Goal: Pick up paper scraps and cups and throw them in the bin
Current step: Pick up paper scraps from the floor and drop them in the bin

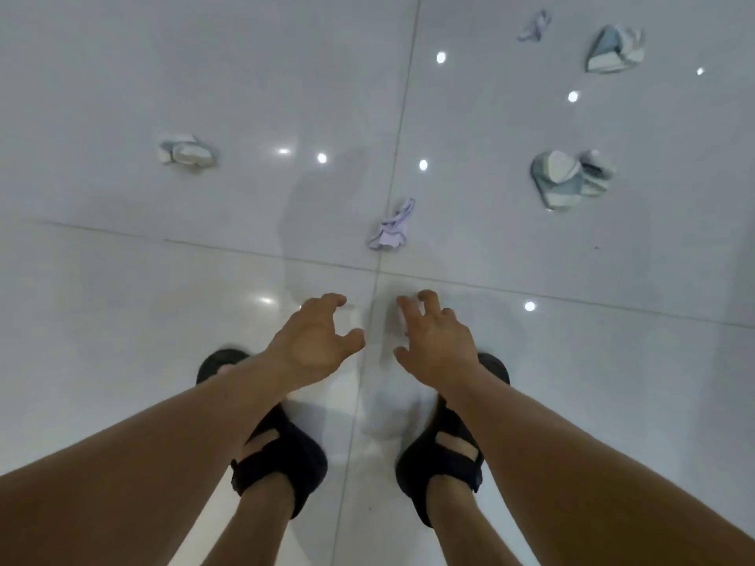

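Little of the task looks done, judging by what lies about: five pieces of litter are on the floor (122,304) and no bin is in view. The left hand (316,341) and right hand (435,343) reach out side by side, low over the tiles. The left fingers (327,300) and right fingers (427,298) are loosely curled and spread, and as far as shows they grasp nothing; a pale blur by the right fingers reads as glare, not paper. The near scrap (391,227), a crumpled lilac bit of paper, lies just beyond the fingertips and between the two hands, apart from both. It seems the likely first pick. The left cup (186,151), crushed flat, lies well beyond and to the left of the left fingers. The right cup (570,179), also crushed, lies beyond and to the right of the right fingers. Farther off on that side are the far cup (615,49) and the far scrap (535,25). All five are left to gather, and the bin has to be found. The floor is glossy pale tile. Thin grout lines (378,271) cross just ahead of the fingers, and small ceiling lights are mirrored as bright dots. Behind the hands, black sandals (282,451) stand on the tiles. No walls or furniture show.
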Demonstrator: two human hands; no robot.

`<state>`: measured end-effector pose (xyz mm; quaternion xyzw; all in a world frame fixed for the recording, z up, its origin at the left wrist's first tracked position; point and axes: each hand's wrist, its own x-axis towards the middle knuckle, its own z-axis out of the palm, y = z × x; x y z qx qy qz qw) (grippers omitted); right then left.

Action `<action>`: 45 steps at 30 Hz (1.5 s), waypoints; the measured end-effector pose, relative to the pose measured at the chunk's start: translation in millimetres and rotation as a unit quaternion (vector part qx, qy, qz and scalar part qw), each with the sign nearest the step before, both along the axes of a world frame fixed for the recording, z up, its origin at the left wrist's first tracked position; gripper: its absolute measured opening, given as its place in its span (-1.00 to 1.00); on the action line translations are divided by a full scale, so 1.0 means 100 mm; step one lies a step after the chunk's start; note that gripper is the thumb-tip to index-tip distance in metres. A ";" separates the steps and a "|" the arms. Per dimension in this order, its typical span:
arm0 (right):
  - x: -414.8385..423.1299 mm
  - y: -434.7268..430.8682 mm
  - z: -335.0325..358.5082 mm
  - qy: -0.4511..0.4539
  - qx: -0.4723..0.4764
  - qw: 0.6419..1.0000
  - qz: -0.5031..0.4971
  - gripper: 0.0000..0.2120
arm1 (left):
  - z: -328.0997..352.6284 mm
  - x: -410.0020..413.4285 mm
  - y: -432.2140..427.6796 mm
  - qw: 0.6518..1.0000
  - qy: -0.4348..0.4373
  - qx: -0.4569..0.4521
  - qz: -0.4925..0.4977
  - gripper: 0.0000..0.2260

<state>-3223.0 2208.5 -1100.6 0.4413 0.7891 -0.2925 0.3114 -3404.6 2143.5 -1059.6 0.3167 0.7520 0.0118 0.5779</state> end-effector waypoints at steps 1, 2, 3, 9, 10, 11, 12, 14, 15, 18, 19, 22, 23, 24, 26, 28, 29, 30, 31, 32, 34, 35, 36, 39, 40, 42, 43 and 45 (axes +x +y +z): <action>0.00 -0.05 -0.12 0.003 0.002 1.000 0.007 -0.37 | -0.11 0.03 -0.05 1.000 -0.005 0.000 0.008 -0.41; 0.00 -0.09 -0.21 0.011 0.006 1.000 0.006 -0.42 | -0.20 0.05 -0.09 1.000 -0.011 -0.003 0.013 -0.41; 0.01 -0.11 -0.27 0.020 0.010 1.000 -0.001 -0.48 | -0.25 0.06 -0.11 1.000 -0.016 -0.005 0.018 -0.41; -0.14 -0.10 -0.05 0.136 -0.022 0.984 -0.111 -0.52 | -0.13 0.04 -0.05 0.993 -0.065 -0.022 0.100 -0.42; -0.21 -0.10 0.05 0.174 -0.024 0.978 -0.112 -0.47 | -0.07 0.02 -0.01 0.990 -0.077 -0.023 0.115 -0.42; -0.29 -0.06 0.18 0.212 -0.028 0.972 -0.102 -0.44 | 0.02 -0.02 0.05 0.987 -0.090 -0.022 0.128 -0.42; -0.37 -0.03 0.31 0.243 -0.034 0.965 -0.091 -0.41 | 0.11 -0.05 0.11 0.985 -0.104 -0.021 0.138 -0.45; -0.51 0.07 0.53 0.279 -0.044 0.956 -0.080 -0.37 | 0.26 -0.12 0.21 0.983 -0.119 -0.008 0.138 -0.64; -0.56 0.13 0.61 0.286 -0.047 0.954 -0.078 -0.36 | 0.32 -0.16 0.26 0.984 -0.119 0.003 0.132 -0.73; -0.70 0.28 0.76 0.295 -0.046 0.951 -0.076 -0.37 | 0.44 -0.25 0.34 0.979 -0.119 0.034 0.161 -0.81; -0.75 0.31 0.76 0.298 -0.050 0.950 -0.077 -0.36 | 0.45 -0.28 0.36 0.976 -0.115 0.041 0.178 -0.81; -0.82 0.37 0.66 0.300 -0.056 0.951 -0.044 -0.27 | 0.37 -0.36 0.34 0.969 -0.095 0.043 0.223 -0.87; -0.81 0.41 0.59 0.285 -0.041 0.957 -0.019 -0.22 | 0.33 -0.39 0.31 0.968 -0.093 0.037 0.231 -0.86; -0.79 0.46 0.50 0.259 -0.012 0.966 0.003 -0.18 | 0.26 -0.43 0.26 0.967 -0.093 0.027 0.237 -0.81; -0.74 0.59 0.29 0.201 0.073 0.977 0.022 -0.15 | 0.12 -0.49 0.11 0.968 -0.060 0.004 0.242 -0.75; -0.74 0.73 0.07 0.141 0.137 0.980 0.018 -0.15 | -0.01 -0.57 -0.07 0.973 -0.013 -0.014 0.228 -0.78; -0.77 0.78 -0.05 0.111 0.149 0.983 0.015 -0.16 | -0.06 -0.61 -0.15 0.975 -0.002 -0.019 0.221 -0.78; -0.79 0.81 -0.15 0.088 0.149 0.985 0.007 -0.20 | -0.11 -0.65 -0.22 0.977 0.002 -0.024 0.214 -0.78; -0.82 0.81 -0.24 0.079 0.141 0.987 -0.010 -0.28 | -0.14 -0.69 -0.28 0.978 0.006 -0.028 0.209 -0.77; -0.84 0.79 -0.32 0.082 0.132 0.987 -0.031 -0.39 | -0.18 -0.72 -0.33 0.977 0.007 -0.030 0.210 -0.75; -0.86 0.71 -0.41 0.106 0.121 0.985 -0.055 -0.55 | -0.21 -0.80 -0.40 0.976 0.006 -0.021 0.218 -0.71; -0.86 0.66 -0.43 0.116 0.120 0.984 -0.059 -0.61 | -0.21 -0.83 -0.41 0.975 0.006 -0.015 0.220 -0.67; -0.86 0.62 -0.42 0.124 0.118 0.983 -0.062 -0.66 | -0.19 -0.86 -0.41 0.976 0.006 -0.011 0.217 -0.65; -0.94 0.54 -0.21 0.140 0.110 0.983 -0.053 -0.68 | -0.05 -0.96 -0.37 0.978 0.020 0.018 0.207 -0.73; -0.99 0.53 -0.08 0.149 0.107 0.982 -0.042 -0.65 | 0.04 -1.00 -0.34 0.976 0.027 0.028 0.213 -0.76; -1.11 0.56 0.27 0.174 0.102 0.979 -0.018 -0.61 | 0.30 -1.09 -0.25 0.973 0.039 0.044 0.225 -0.79; -1.20 0.59 0.49 0.185 0.100 0.978 -0.005 -0.60 | 0.47 -1.15 -0.20 0.970 0.039 0.054 0.232 -0.79; -1.37 0.67 0.95 0.200 0.097 0.975 0.018 -0.59 | 0.87 -1.28 -0.10 0.964 0.025 0.078 0.253 -0.79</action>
